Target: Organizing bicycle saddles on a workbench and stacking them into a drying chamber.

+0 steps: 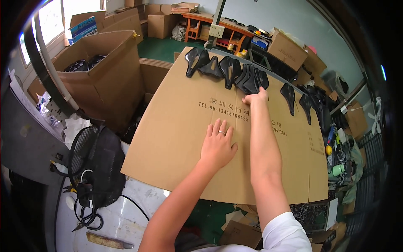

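in the head view, with clock directions taken from the picture's middle, a fanned stack of black saddle-shaped shells (252, 82) is seen near one o'clock, at the far edge of a cardboard sheet (168, 151). its near end is met by the right grip (256, 97), with the thumb set apart toward the left; whether the shells are pinched cannot be told, as most fingers are hidden. the left grip (218, 145) is laid palm down on the cardboard, fingers slightly spread, nothing held. the step in hand is judged to be the lining-up or gathering of the shells; for the next move, a firm hold on the whole fan seems called for, so that none is slipped loose.

three loose shells (228, 83) are lined up at twelve o'clock, the nearest just beside the stack, so it could be knocked. two narrower shells (289, 98) are laid near two o'clock. reach beyond the edge is limited by a metal rail (275, 74). at ten o'clock a tall carton (100, 90) is stood; at eight, scissors (95, 223) are seen on a white desk (142, 197).
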Demonstrator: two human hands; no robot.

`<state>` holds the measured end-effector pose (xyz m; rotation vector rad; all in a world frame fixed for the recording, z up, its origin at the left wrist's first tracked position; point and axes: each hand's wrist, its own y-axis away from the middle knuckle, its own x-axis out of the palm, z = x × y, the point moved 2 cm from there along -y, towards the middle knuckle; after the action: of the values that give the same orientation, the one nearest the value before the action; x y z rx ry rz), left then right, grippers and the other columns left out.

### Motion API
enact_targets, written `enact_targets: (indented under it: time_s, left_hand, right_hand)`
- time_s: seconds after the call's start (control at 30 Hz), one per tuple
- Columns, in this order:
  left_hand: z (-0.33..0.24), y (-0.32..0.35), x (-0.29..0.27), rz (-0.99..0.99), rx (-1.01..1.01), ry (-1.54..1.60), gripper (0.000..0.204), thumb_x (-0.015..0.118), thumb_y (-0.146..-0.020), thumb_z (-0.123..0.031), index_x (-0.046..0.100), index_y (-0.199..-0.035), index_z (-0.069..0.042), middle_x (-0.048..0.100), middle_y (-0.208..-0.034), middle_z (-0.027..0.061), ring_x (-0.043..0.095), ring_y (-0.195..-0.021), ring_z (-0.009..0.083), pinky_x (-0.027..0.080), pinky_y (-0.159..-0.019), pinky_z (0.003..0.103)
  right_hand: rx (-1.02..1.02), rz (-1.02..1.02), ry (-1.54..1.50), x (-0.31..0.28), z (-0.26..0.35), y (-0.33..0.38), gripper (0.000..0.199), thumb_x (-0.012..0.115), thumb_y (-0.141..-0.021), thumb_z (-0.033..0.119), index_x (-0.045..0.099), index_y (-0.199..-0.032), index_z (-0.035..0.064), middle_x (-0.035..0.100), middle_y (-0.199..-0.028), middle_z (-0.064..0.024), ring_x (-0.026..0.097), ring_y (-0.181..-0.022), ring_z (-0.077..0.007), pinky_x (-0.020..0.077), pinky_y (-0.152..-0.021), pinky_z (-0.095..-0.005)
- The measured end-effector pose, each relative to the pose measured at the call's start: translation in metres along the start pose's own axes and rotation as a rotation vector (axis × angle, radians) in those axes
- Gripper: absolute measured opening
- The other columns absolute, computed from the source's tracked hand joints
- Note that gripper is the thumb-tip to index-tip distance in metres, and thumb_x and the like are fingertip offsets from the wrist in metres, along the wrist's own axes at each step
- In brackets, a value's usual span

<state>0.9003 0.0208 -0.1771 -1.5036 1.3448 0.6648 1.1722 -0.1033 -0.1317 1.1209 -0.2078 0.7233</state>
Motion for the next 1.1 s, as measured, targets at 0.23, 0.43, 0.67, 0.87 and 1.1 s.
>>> enact_targets:
  time_s: [0.23,0.43,0.67,0.87,1.1]
  left_hand:
    - [-0.008,-0.001,0.003,-0.015,0.019,0.034,0.060,0.053,-0.101,-0.043,0.049,-0.146,-0.004,0.042,-0.159,0.0206,0.029,-0.153,0.0367,0.022,-0.126,0.050]
    - [0.001,0.001,-0.003,-0.003,0.009,0.020,0.061,0.055,-0.100,-0.041,0.048,-0.148,-0.004,0.043,-0.158,0.0211,0.029,-0.153,0.0371,0.023,-0.126,0.051]
    - [0.006,0.006,0.001,-0.011,0.071,-0.146,0.060,0.061,-0.096,-0.032,0.050,-0.147,-0.004,0.045,-0.156,0.0185,0.030,-0.152,0.0319,0.021,-0.124,0.046]
    - [0.014,0.011,0.034,-0.416,-0.152,1.207,0.047,0.050,-0.101,-0.025,0.052,-0.146,-0.010,0.052,-0.150,0.0085,0.040,-0.142,0.0279,0.021,-0.125,0.041]
    - [0.018,0.021,-0.005,-0.225,-0.104,1.127,0.048,0.051,-0.102,-0.023,0.050,-0.147,-0.009,0.051,-0.150,0.0087,0.039,-0.140,0.0293,0.024,-0.124,0.037]
  right_hand:
    - [-0.248,0.276,-0.121,0.015,0.005,-0.037,0.057,0.056,-0.099,0.029,0.047,-0.151,0.0106,0.049,-0.156,-0.0166,0.048,-0.142,-0.0357,0.0250,-0.121,-0.0562]
    - [-0.330,0.415,-0.159,0.006,-0.034,0.025,0.048,0.051,-0.100,0.025,0.052,-0.140,-0.0011,0.055,-0.145,-0.0218,0.060,-0.127,-0.0398,0.0503,-0.105,-0.0576]
    - [0.069,0.719,-0.217,0.067,-0.123,0.038,0.040,0.042,-0.105,0.025,0.062,-0.136,0.0119,0.062,-0.143,-0.0128,0.058,-0.132,-0.0369,0.0413,-0.112,-0.0598]
    - [-0.054,0.466,-0.179,0.064,-0.183,0.083,0.050,0.041,-0.097,0.030,0.065,-0.132,0.0029,0.067,-0.134,-0.0160,0.067,-0.120,-0.0342,0.0530,-0.105,-0.0542]
    - [-0.031,0.472,-0.231,0.056,-0.174,0.097,0.050,0.047,-0.096,0.039,0.067,-0.133,0.0110,0.066,-0.136,-0.0119,0.064,-0.122,-0.0320,0.0467,-0.110,-0.0497]
